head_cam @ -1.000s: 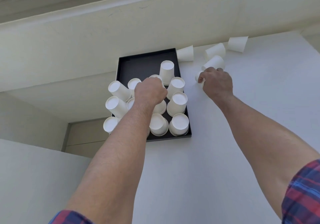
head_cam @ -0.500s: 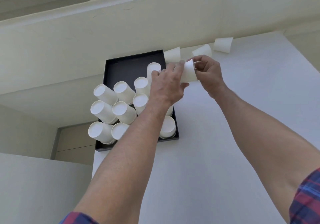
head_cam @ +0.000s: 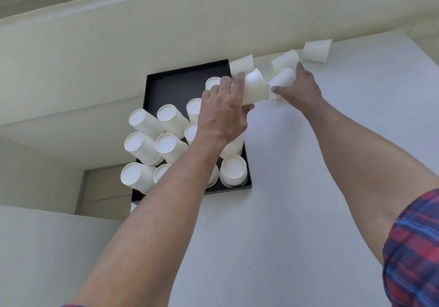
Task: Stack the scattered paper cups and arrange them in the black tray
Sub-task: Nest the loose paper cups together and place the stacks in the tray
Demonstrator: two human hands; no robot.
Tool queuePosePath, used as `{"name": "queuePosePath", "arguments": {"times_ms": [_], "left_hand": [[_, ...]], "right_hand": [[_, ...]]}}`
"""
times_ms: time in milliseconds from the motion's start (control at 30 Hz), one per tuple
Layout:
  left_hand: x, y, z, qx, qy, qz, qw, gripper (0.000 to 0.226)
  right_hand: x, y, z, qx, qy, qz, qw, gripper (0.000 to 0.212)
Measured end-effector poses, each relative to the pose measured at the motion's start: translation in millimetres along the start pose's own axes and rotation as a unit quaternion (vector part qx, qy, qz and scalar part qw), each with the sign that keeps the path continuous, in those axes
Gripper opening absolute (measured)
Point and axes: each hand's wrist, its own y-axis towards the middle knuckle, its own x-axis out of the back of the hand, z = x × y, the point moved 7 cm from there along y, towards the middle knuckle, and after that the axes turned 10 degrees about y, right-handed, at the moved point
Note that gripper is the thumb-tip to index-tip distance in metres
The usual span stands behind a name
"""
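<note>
The left hand (head_cam: 222, 114) has its grip clenched round a paper cup (head_cam: 255, 87), held tipped on its side just above the worktop (head_cam: 297, 188). Right beside it, the right hand (head_cam: 299, 88) grasps a second cup (head_cam: 282, 79), rim towards the first. Just beyond the grip, three loose cups (head_cam: 317, 50) lie scattered. On the near side, below the left hand, the black tray (head_cam: 171, 85) already carries many upturned cup stacks (head_cam: 234, 170). By my reckoning, most is done; five cups remain.
</note>
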Motion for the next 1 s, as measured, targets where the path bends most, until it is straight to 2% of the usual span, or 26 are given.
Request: {"name": "queuePosePath", "arguments": {"times_ms": [67,233,333,433,500,600,633,700,867,1000], "left_hand": [[0.2,-0.6,2.0,-0.001,0.005,0.0,1.0,0.072],[0.8,-2.5,6.0,-0.009,0.003,-0.001,1.0,0.073],[0.2,-4.0,7.3,-0.005,-0.001,0.002,1.0,0.073],[-0.5,-6.5,6.3,0.005,-0.017,0.009,1.0,0.072],[-0.7,-9.1,5.3,0.015,-0.031,0.015,0.999,0.071],[-0.8,-12.0,4.0,0.036,-0.058,0.022,0.997,0.073],[-0.3,-12.6,4.0,0.045,-0.068,0.024,0.996,0.074],[1.4,-13.9,3.5,0.061,-0.087,0.026,0.994,0.077],[13.5,-20.8,-5.6,0.068,-0.118,0.017,0.991,0.079],[21.0,-31.2,-7.6,0.1,-0.169,0.025,0.98,0.079]], "right_hand": [[-4.5,2.4,-1.1,-0.008,-0.022,0.003,1.0,0.098],[-6.4,3.4,-3.7,-0.005,0.093,-0.015,0.996,0.083],[-5.1,-0.6,-7.6,-0.016,0.191,-0.035,0.981,0.06],[2.6,-9.2,-10.9,0.003,0.237,-0.075,0.969,0.027],[11.1,-19.0,-13.1,0.026,0.307,-0.111,0.945,0.014],[26.1,-37.8,-9.4,0.084,0.451,-0.141,0.877,0.004],[28.1,-44.1,-5.6,0.104,0.488,-0.13,0.857,0.003],[27.9,-56.6,3.8,0.133,0.52,-0.092,0.839,0.005],[18.0,-84.8,22.3,0.163,0.516,0.022,0.841,0.006],[7.5,-110.0,32.7,0.151,0.537,0.095,0.825,0.007]]}}
